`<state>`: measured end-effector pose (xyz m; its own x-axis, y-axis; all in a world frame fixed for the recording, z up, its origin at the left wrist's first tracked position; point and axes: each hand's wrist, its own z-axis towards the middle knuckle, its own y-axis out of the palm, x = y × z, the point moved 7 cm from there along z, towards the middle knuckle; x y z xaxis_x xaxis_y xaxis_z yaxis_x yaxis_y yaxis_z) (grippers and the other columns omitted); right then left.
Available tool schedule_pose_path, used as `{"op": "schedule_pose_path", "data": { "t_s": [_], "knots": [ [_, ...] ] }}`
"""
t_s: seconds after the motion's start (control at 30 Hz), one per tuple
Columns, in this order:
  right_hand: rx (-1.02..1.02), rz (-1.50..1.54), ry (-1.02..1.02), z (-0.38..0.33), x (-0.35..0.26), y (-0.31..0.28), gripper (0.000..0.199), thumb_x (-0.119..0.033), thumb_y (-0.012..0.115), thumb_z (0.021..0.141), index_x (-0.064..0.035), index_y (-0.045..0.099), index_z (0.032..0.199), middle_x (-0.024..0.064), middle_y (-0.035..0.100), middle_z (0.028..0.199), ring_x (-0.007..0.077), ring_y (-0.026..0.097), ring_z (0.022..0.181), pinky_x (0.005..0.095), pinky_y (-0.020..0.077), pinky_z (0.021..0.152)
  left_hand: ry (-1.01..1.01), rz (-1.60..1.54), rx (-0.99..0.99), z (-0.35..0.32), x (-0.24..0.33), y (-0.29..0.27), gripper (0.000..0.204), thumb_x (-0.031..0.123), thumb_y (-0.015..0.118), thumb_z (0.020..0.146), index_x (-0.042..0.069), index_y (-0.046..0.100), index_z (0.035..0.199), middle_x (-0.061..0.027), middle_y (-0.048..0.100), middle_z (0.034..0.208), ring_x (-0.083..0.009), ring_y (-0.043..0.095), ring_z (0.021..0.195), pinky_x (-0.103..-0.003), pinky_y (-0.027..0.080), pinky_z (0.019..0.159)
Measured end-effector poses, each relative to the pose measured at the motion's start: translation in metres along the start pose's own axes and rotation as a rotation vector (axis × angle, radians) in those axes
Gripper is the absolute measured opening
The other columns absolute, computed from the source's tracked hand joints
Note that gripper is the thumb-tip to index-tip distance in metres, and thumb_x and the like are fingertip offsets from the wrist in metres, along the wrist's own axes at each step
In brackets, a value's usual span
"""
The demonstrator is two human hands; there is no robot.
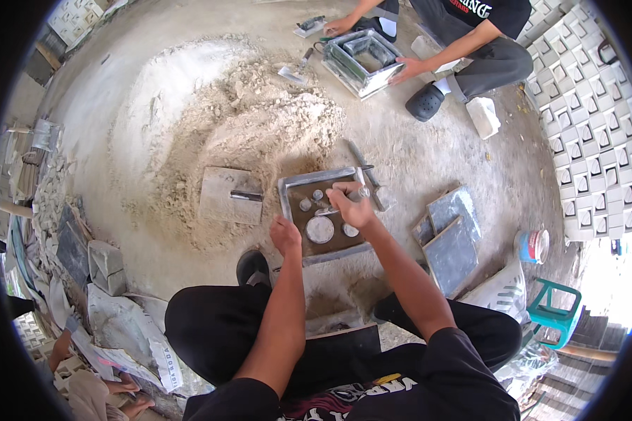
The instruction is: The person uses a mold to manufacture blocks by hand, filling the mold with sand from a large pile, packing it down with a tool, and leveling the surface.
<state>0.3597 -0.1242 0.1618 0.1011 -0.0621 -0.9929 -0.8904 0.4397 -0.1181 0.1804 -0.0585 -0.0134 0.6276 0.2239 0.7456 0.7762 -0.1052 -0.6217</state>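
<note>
In front of me on the ground sits a square metal mould frame (319,175) filled with brown, damp-looking mix. Several round pale discs lie in it, the largest disc (320,229) near the middle. My left hand (286,236) is closed at the frame's left side, its fingertips partly hidden. My right hand (351,203) grips a small trowel (360,194) by its handle, above the right part of the mould. Its narrow blade points left among the discs and is mostly covered by my fingers.
Beyond lies a sand heap (260,119), with a flat plastering trowel (232,195) at its near edge. A co-worker's hand (409,70) holds another mould (364,59). Dark plates (453,252), a bucket (532,245) and a green stool (556,309) stand right. Blocks (590,119) are stacked behind.
</note>
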Motion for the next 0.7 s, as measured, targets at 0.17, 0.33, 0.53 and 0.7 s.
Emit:
{"op": "schedule_pose_path", "data": {
  "t_s": [0.17, 0.33, 0.53, 0.7],
  "knots": [
    [0.23, 0.025, -0.091, -0.023, -0.026, 0.004, 0.033, -0.005, 0.059, 0.086, -0.0031, 0.043, 0.056, -0.0052, 0.04, 0.054, 0.0037, 0.034, 0.055, 0.0265, 0.0268, 0.047, 0.265, 0.198, 0.001, 0.004, 0.0, -0.003, 0.044, 0.029, 0.035, 0.095, -0.008, 0.06, 0.092, -0.0287, 0.062, 0.092, -0.0466, 0.057, 0.089, -0.051, 0.045, 0.08],
    [0.135, -0.251, -0.22, -0.042, -0.011, 0.032, 0.04, -0.015, 0.055, 0.091, -0.0023, 0.041, 0.056, -0.0011, 0.036, 0.051, 0.0056, 0.032, 0.054, 0.03, 0.0274, 0.046, 0.243, 0.049, -0.098, -0.003, 0.006, -0.003, 0.033, 0.024, 0.045, 0.091, -0.002, 0.055, 0.109, -0.0251, 0.059, 0.103, -0.0426, 0.057, 0.097, -0.049, 0.045, 0.084],
    [0.359, -0.255, 0.016, 0.011, 0.0, 0.027, 0.039, -0.033, 0.062, 0.088, 0.0004, 0.062, 0.068, 0.0069, 0.057, 0.057, 0.0125, 0.053, 0.058, 0.033, 0.0423, 0.056, 0.496, 0.117, -0.08, -0.007, 0.062, -0.031, 0.039, 0.024, 0.052, 0.088, -0.001, 0.051, 0.117, -0.0223, 0.056, 0.116, -0.04, 0.053, 0.107, -0.049, 0.043, 0.089],
    [0.411, -0.224, 0.163, 0.041, -0.045, 0.024, 0.051, -0.046, 0.067, 0.079, 0.0038, 0.061, 0.07, 0.0137, 0.061, 0.067, 0.0232, 0.058, 0.064, 0.041, 0.0447, 0.064, 0.732, 0.025, -0.227, 0.003, 0.104, -0.072, 0.044, 0.025, 0.055, 0.086, -0.002, 0.052, 0.12, -0.0233, 0.057, 0.115, -0.0385, 0.054, 0.108, -0.046, 0.042, 0.093]
  ]
}}
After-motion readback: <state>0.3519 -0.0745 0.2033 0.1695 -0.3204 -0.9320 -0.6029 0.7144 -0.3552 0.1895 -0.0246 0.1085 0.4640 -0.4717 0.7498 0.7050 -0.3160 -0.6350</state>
